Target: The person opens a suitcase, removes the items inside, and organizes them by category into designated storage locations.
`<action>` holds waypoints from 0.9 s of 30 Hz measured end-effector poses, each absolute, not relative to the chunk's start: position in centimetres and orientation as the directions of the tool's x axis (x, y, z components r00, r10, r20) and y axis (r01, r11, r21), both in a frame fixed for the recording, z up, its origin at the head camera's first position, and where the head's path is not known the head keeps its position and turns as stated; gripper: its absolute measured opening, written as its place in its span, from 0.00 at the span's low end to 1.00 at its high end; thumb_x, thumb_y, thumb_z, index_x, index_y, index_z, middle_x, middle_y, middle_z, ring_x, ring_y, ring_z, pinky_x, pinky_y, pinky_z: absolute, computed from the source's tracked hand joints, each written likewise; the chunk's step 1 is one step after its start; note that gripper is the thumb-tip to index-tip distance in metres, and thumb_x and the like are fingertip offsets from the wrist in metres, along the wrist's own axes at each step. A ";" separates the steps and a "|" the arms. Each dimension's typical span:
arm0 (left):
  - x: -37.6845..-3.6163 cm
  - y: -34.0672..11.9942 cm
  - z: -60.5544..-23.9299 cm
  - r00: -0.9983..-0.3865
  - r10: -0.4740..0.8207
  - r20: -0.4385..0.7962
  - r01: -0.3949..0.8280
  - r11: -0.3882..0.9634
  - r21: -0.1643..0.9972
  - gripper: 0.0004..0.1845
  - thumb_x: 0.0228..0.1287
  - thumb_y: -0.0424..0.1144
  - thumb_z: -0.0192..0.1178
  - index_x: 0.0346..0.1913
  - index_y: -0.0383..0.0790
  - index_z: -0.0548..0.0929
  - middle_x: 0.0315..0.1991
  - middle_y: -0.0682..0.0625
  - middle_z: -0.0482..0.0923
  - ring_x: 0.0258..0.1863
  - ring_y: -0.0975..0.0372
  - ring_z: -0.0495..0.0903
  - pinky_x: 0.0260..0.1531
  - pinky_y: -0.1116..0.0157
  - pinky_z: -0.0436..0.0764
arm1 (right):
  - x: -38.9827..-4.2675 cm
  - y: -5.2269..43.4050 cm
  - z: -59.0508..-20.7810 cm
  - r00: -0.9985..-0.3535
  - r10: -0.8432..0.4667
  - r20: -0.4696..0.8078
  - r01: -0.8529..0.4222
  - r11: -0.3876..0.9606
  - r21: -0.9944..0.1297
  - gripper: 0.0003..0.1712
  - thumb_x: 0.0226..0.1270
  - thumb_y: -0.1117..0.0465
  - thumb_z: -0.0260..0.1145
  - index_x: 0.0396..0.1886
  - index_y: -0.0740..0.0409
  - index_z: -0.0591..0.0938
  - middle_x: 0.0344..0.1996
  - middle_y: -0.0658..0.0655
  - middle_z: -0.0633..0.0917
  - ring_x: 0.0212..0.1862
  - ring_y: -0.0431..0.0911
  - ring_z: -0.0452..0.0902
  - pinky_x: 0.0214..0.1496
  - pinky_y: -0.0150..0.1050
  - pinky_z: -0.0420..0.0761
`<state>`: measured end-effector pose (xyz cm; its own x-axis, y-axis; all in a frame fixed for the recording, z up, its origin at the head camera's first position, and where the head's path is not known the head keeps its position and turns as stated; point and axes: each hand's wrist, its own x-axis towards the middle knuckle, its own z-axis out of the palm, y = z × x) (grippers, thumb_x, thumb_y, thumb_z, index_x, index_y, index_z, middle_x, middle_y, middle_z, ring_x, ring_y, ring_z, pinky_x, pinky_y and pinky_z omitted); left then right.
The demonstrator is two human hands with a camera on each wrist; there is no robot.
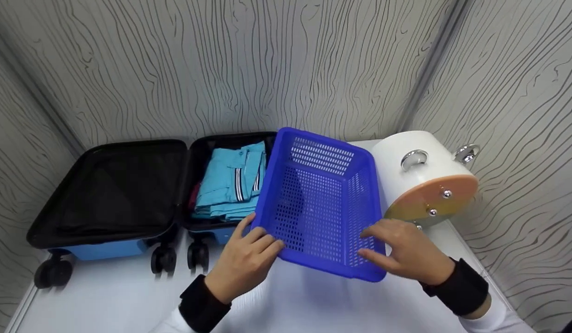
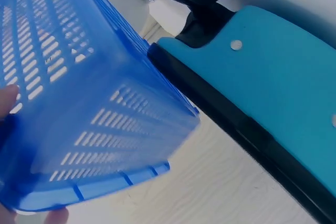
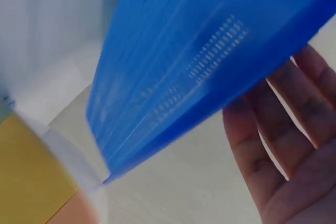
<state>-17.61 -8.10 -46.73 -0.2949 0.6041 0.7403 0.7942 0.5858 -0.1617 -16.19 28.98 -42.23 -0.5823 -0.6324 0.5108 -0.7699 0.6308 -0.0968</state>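
A purple-blue plastic basket [image 1: 313,208] with perforated walls is tilted over the white table, its inside facing up. My left hand [image 1: 246,256] grips its near left corner, fingers over the rim; in the left wrist view fingertips [image 2: 56,216] show past the rim. My right hand [image 1: 401,247] is at the near right corner, thumb and forefinger over the rim and spread apart. In the right wrist view its long, nearly straight fingers [image 3: 257,163] reach behind the rim, which hides their tips. Nothing lies in the basket.
On the left an opened suitcase [image 1: 119,189] with black lining and wheels holds folded turquoise clothes [image 1: 233,180]. A white pot-like drum [image 1: 406,148] with metal handles and a coloured face lies on its side at right. Patterned walls [image 1: 267,69] enclose the table [image 1: 295,305].
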 end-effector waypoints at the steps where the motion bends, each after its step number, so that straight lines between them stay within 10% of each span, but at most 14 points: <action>1: -17.5 -8.7 -46.7 -0.297 0.607 0.737 0.800 0.579 -0.154 0.09 0.81 0.32 0.58 0.42 0.46 0.87 0.35 0.54 0.87 0.39 0.59 0.83 0.64 0.41 0.84 | -16.6 29.3 -42.2 -0.586 -0.607 0.536 -0.760 0.641 -0.105 0.13 0.65 0.55 0.81 0.42 0.56 0.88 0.33 0.49 0.90 0.34 0.41 0.84 0.37 0.35 0.84; 6: -18.2 -11.9 -46.5 -0.264 0.628 0.732 0.860 0.497 -0.115 0.14 0.87 0.37 0.50 0.42 0.44 0.85 0.41 0.51 0.86 0.49 0.57 0.85 0.67 0.40 0.82 | -19.3 30.1 -42.2 -0.704 -0.485 0.519 -0.641 0.748 -0.171 0.20 0.61 0.66 0.82 0.51 0.66 0.86 0.45 0.62 0.92 0.48 0.54 0.91 0.52 0.50 0.91; 13: -18.6 -16.0 -46.4 -0.304 0.642 0.704 0.915 0.404 0.027 0.11 0.86 0.38 0.52 0.45 0.45 0.84 0.57 0.41 0.81 0.68 0.44 0.82 0.72 0.41 0.77 | -22.6 29.1 -42.0 -0.903 -0.363 0.231 -0.421 0.855 -0.301 0.36 0.77 0.62 0.71 0.76 0.75 0.70 0.75 0.80 0.71 0.77 0.74 0.69 0.78 0.69 0.70; 20: -18.1 -18.4 -46.8 -0.368 0.654 0.661 0.889 0.456 0.044 0.14 0.57 0.29 0.71 0.44 0.47 0.85 0.63 0.38 0.78 0.71 0.39 0.80 0.73 0.57 0.77 | -23.9 28.9 -42.3 -0.926 -0.350 0.143 -0.378 0.876 -0.301 0.33 0.81 0.67 0.62 0.77 0.81 0.65 0.70 0.82 0.76 0.74 0.74 0.73 0.77 0.68 0.71; 27: -19.2 -19.3 -46.8 -0.314 0.626 0.714 0.894 0.448 0.000 0.15 0.50 0.28 0.72 0.41 0.43 0.85 0.63 0.38 0.81 0.67 0.41 0.83 0.84 0.64 0.62 | -22.6 29.4 -42.2 -0.924 -0.333 0.188 -0.377 0.873 -0.309 0.29 0.81 0.68 0.62 0.74 0.80 0.71 0.61 0.79 0.83 0.64 0.72 0.82 0.69 0.69 0.79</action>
